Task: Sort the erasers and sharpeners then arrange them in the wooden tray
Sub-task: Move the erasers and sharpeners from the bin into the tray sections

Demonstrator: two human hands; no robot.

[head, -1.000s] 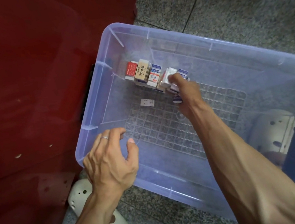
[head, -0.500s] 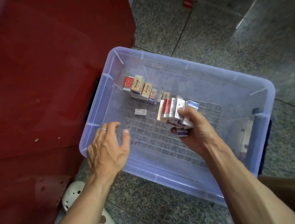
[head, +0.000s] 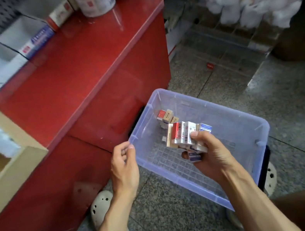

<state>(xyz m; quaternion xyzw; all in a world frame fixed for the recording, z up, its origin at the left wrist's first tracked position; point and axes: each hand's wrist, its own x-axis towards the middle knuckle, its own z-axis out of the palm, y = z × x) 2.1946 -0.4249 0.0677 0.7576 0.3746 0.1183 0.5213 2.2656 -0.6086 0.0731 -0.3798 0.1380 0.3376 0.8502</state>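
Above the translucent blue plastic bin [head: 253, 160]: right hand [head: 209, 156] has lifted a stack of small boxed erasers [head: 184, 136], fingers pinching it; left hand [head: 124, 167] fingers loosely curled, empty. Ready for tray.

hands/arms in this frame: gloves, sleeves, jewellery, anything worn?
Both bare: no gloves, no sleeves in view, forearms uncovered to the frame edge. Left hand shows no clear jewellery here; too blurred to rule out a ring. Right hand has no ring, watch or band showing. No markings on either arm.

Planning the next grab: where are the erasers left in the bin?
In the head view, the leftover erasers sit in the far-left corner of the clear bin, just beyond the bundle in the right hand.
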